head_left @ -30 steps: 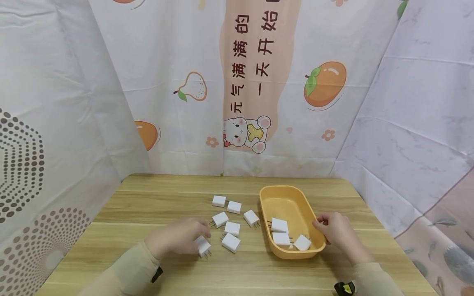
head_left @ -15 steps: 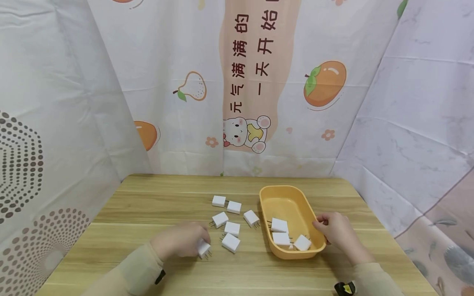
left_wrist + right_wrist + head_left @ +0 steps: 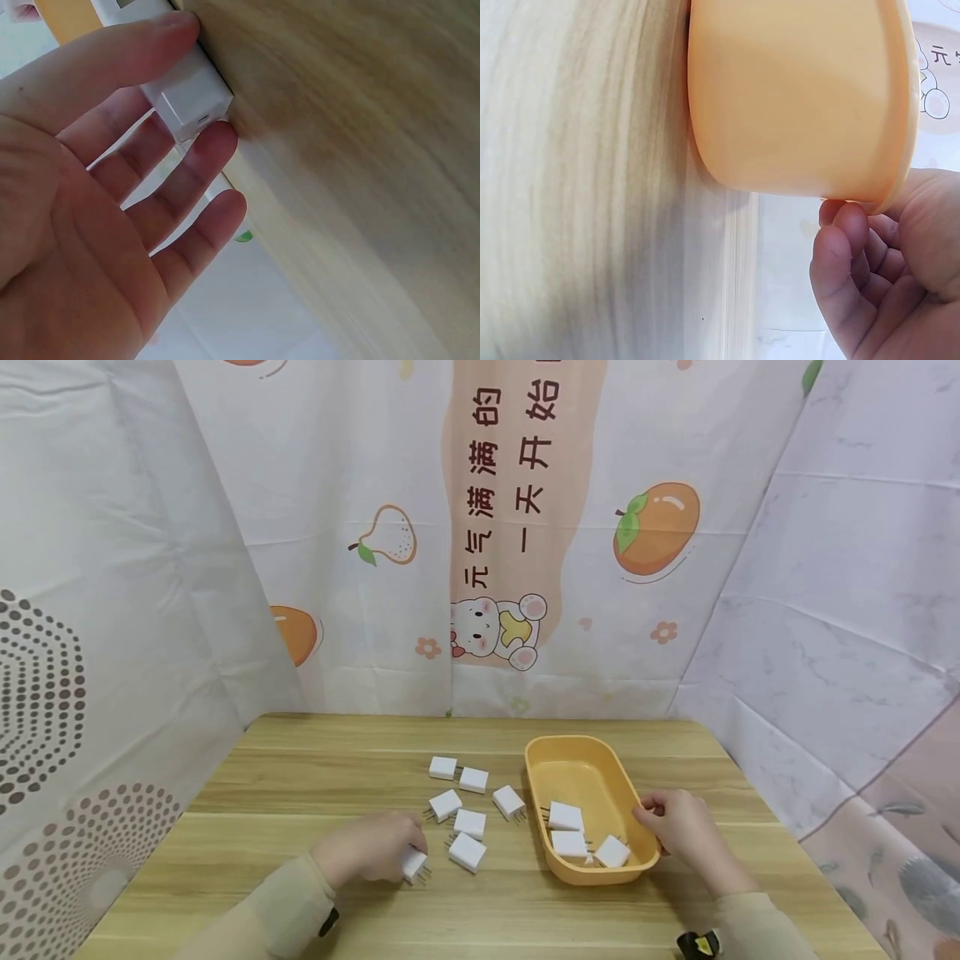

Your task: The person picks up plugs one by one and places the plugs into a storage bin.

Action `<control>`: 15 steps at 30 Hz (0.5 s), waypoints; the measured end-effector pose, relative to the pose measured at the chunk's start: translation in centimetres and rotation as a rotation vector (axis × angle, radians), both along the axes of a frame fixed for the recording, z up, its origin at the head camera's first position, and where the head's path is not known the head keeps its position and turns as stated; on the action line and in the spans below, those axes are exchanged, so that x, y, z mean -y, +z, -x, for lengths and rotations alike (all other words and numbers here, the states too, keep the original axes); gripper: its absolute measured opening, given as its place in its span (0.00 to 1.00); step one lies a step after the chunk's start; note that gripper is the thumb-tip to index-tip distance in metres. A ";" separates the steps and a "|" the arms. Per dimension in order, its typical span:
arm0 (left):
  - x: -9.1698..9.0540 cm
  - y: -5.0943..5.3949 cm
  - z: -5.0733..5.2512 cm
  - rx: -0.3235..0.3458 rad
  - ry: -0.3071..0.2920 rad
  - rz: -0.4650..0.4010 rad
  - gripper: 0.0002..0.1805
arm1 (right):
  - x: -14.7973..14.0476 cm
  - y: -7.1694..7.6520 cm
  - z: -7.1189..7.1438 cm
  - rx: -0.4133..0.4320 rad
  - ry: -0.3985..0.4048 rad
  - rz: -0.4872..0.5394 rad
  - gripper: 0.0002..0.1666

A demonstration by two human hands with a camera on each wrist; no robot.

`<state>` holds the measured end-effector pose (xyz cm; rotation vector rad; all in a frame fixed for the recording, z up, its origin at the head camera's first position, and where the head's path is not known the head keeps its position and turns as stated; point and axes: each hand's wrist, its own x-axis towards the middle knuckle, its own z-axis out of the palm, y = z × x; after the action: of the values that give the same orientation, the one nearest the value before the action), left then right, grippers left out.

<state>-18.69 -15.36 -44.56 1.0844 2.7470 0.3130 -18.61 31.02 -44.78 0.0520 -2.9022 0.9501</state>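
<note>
On the table, a white plug-in charger [image 3: 413, 865] with metal prongs is held between the thumb and fingers of my left hand [image 3: 373, 847]. In the left wrist view the thumb lies along one side of this charger [image 3: 191, 94], and fingertips touch the other. My right hand [image 3: 681, 828] pinches the right rim of a yellow-orange plastic basket [image 3: 534, 768]. Inside the basket's near end lie several white chargers [image 3: 566, 817]. The right wrist view shows the basket's outer wall [image 3: 795, 97], with the fingers curled at its rim.
Several more white chargers [image 3: 467, 852] lie loosely grouped on the wooden table [image 3: 315, 760], between my left hand and the basket. A printed curtain [image 3: 360, 635] hangs behind the table's far edge, and cloth also hangs at both sides.
My left hand has shifted slightly to the right and settled around the nearest charger, which has barely moved. The right hand and basket have stayed put.
</note>
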 end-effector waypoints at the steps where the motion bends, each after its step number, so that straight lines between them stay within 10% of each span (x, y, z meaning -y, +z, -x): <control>1: 0.0 0.0 0.0 0.002 0.002 -0.001 0.23 | 0.0 0.0 0.0 0.001 0.001 0.000 0.07; 15: 0.0 -0.2 0.0 0.028 0.017 -0.029 0.20 | 0.0 -0.2 0.2 0.013 -0.004 -0.010 0.07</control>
<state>-18.73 -15.38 -44.79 1.0551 2.7367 0.3682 -18.79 31.04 -44.93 0.0404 -2.9174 0.9392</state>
